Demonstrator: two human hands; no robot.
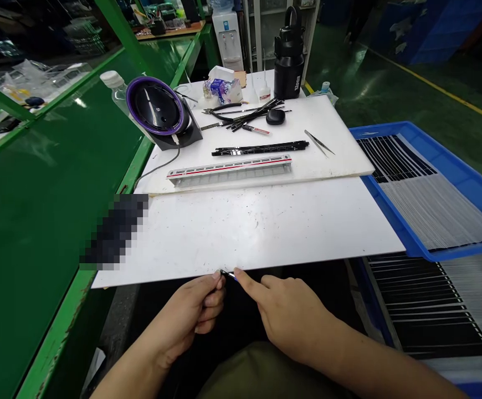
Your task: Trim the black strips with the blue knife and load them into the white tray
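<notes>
My left hand (201, 305) is closed just off the table's front edge, its thumb and index finger pinched on the end of a small dark piece (226, 274). My right hand (285, 310) has its index finger stretched along a thin tool with a blue-purple part (233, 277), which meets the dark piece. Most of the tool is hidden by the fingers. Farther back, a white model train car body with a red stripe (229, 169) lies on a white foam board (341, 160). Behind it are black strips (261, 148), with tweezers (319, 143) to their right.
A round black device with a purple rim (155, 108) and a bottle (114, 88) stand at the back left. Pliers (220, 113), a black case (275, 116) and a black flask (288, 61) are behind. Blue trays (411, 221) hold strips at right.
</notes>
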